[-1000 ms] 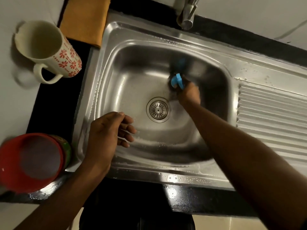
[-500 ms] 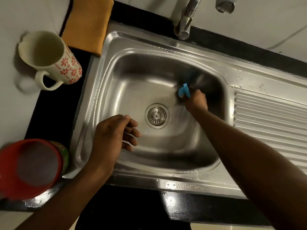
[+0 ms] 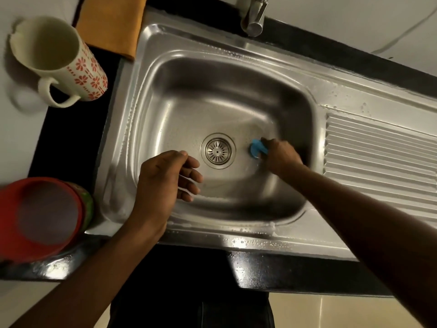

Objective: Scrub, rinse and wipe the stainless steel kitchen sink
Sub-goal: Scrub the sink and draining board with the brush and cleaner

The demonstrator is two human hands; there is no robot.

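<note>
- Change: the right hand (image 3: pixel 281 157) has come off the far wall of the basin, where it worked a second ago. It now sits low on the basin floor, just right of the drain strainer (image 3: pixel 218 150).
- Right hand: its fingers are curled round the blue scrubber (image 3: pixel 257 149), and only the scrubber's left end shows past the knuckles. It looks pressed to the steel (the contact itself is hidden under the hand).
- Left hand (image 3: pixel 163 178): position unchanged, hovering over the near-left part of the basin. Its fingers are loosely bent and it holds nothing. I cannot tell whether it touches the steel.
- Sink (image 3: pixel 212 235): set in the black counter (image 3: pixel 71 129), with water beads on the near and far rims. No stream shows at the tap (image 3: pixel 254 17).
- Judgement: this is the scrub stage, with the work passing from wall to floor. Rinse and wipe are not yet begun, and the orange cloth (image 3: pixel 111 22) lies flat at the far-left corner.
- Room: the floor is open far-side and left of the strainer. The right wall stands just beside the right hand, so strokes that way must be short. The left hand would need to lift for the near-left quarter.
- Edges: the mug (image 3: pixel 59 60) stands near the left rim and the red container (image 3: pixel 40 218) sits at the near-left corner. Wide strokes along that rim risk a knock. The ribbed drainboard (image 3: pixel 383 157) adjoins the basin on the right.
</note>
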